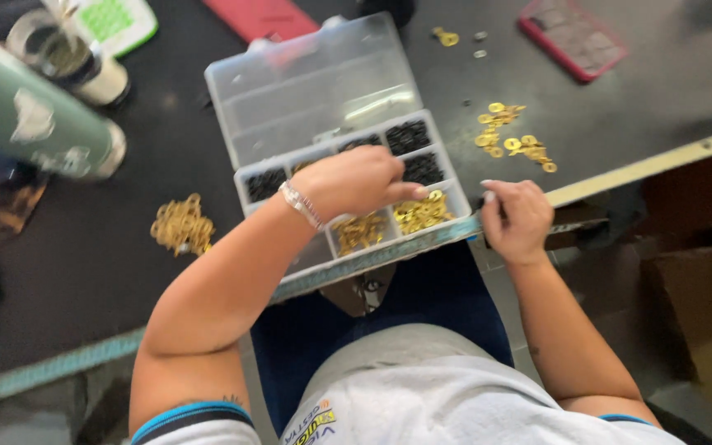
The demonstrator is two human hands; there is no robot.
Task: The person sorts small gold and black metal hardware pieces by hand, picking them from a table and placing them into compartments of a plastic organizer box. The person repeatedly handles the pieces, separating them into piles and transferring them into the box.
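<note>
a seated person sorts small hardware at a dark worktable (pixel 84 247), seen from above. at far left stand a green bottle (pixel 35 115) and a glass jar (pixel 67 53), with a loose heap of gold rings (pixel 181 225) lying on the table well apart from the hands. the left hand (pixel 356 181), a bracelet (pixel 301 203) at its wrist, reaches over a clear compartment box (pixel 315 91) with its lid open; its fingers are drawn together into a pinch at the compartment of gold washers (pixel 422 213), though what, if anything, sits between the fingertips cannot be told. black washers (pixel 408 136) fill the back row. the job seems to call for a light pinch, with each piece kept inside its own divider. the right hand (pixel 517 221) rests at the table edge just right of the box, fingers curled in, apparently empty. a scatter of gold washers on the table (pixel 512 136) lies beyond it.
</note>
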